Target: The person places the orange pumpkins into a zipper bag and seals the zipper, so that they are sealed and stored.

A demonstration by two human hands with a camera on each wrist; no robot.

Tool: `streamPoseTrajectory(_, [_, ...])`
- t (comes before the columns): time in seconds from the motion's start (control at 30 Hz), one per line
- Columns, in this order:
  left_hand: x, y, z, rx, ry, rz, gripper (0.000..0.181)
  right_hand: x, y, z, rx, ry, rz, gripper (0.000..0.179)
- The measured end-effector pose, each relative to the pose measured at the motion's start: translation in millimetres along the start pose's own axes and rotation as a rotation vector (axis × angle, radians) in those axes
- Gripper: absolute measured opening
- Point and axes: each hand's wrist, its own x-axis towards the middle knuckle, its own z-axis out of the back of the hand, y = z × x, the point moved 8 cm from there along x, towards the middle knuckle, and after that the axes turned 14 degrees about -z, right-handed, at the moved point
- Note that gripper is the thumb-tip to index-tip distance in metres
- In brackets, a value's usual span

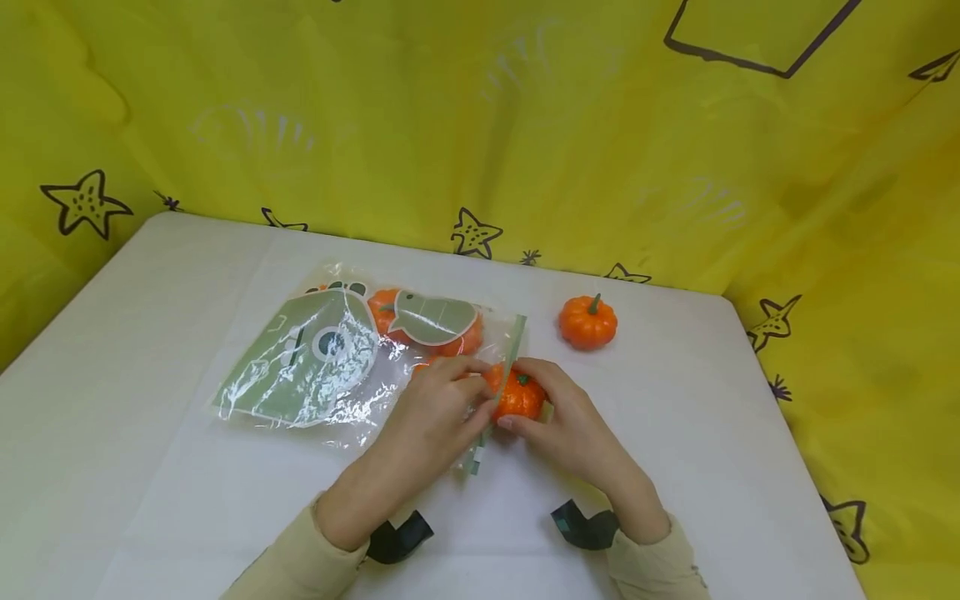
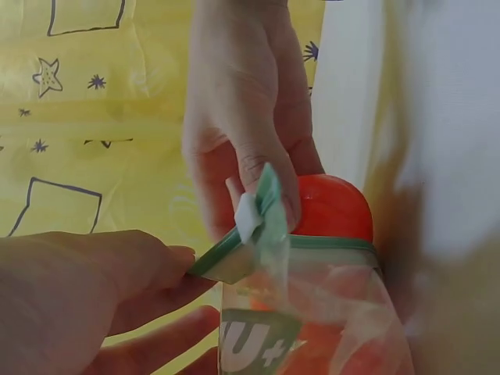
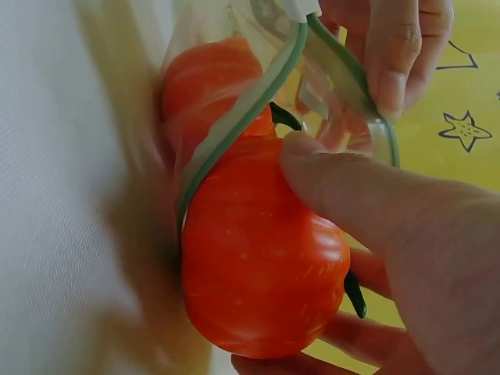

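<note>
- Yellow backdrop cloth [image 1: 420, 133], printed with dark stars, fills the upper part of the head view.
- White table [image 1: 690, 467] spreads beneath everything across the middle and bottom.
- Clear plastic bag [image 1: 348, 371] with green prints lies left of centre, its green-edged mouth facing right; orange pumpkins [image 1: 385, 310] show inside.
- Left hand [image 1: 438, 410], at lower centre, pinches the bag's edge narrowly between thumb and finger, hiding part of the bag and its mouth.
- Right hand [image 1: 576, 427], right of it, is spread as wide as a small pumpkin, thumb and fingers curled round that fruit.
- Held pumpkin [image 1: 522, 400] sits at the bag's mouth, just below the centre of the frame; the bag's edge crosses in front of its left side.
- Loose pumpkin [image 1: 587, 325], green-stemmed, stands right of centre, apart from both hands.
</note>
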Motion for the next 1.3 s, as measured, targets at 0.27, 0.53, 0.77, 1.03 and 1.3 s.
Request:
streamPoseTrajectory(0.27, [-0.2,-4.8,-2.1,0.022,-0.015,-0.036,0.008,-1.9,-11,-1,0.177,0.169,-0.068,0.066])
streamPoseTrajectory(0.53, [2.1,-14.3,-5.7,0.067,-0.023,-0.119,0.005,1.8,-7,-9,0.210,0.152,-0.052,0.062])
streamPoseTrajectory(0.77, [0.7,-10.7,-4.4,0.074,-0.031,-0.085,0.004,1.5,-10,-4,0.225,0.145,-0.051,0.060])
streamPoseTrajectory(1.03, [0.5,-8.5,-2.0,0.091,-0.046,-0.080,0.004,-2.7,-19,4,0.193,0.208,-0.103,0.038])
streamPoseTrajectory(1.3, [0.3,-10.3,-6.0,0.038,-0.026,-0.082,0.007,-4.6,-5,-4,0.169,0.238,0.028,0.031])
